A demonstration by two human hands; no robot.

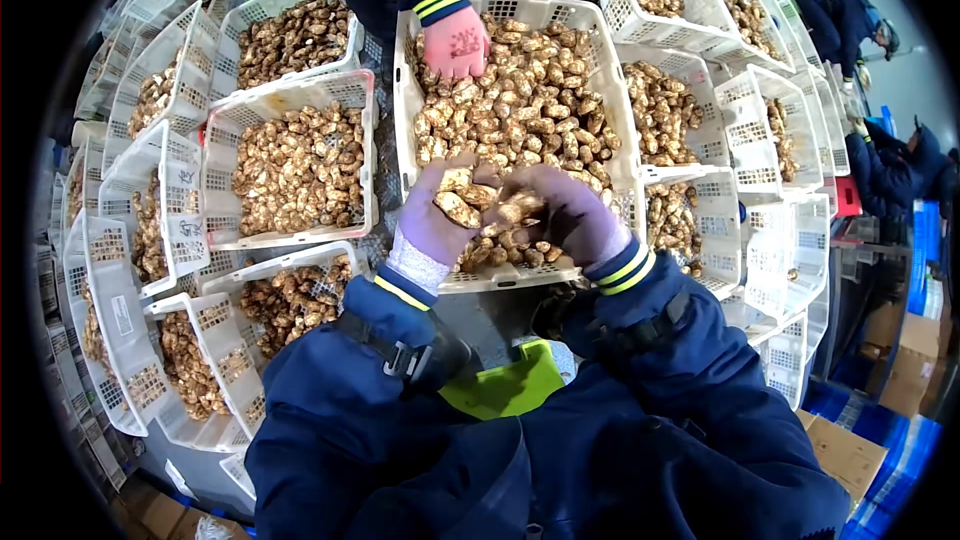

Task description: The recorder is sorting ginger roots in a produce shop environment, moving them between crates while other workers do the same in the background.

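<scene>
Directly before me stands a white perforated plastic crate (632,165) filled with stubby brown-and-cream mushrooms (517,112) that look like matsutake. Both my hands wear purplish gloves and are over its near end. My left hand (426,221) cups a few mushrooms (459,208), palm turned up. Opposite it, my right hand (577,214) has its fingers curled around a pale mushroom (523,206), close beside the left hand's load. Its fingertips are partly in shadow. Loose mushrooms (510,249) lie in the crate below my hands.
Across the crate, a co-worker's pink-gloved hand (456,43) reaches into the same mushrooms. More mushroom crates stand left (367,165) and right (731,232). A green plastic object (510,386) is below, between my arms. Other people (900,165) and cardboard boxes (911,360) are far right.
</scene>
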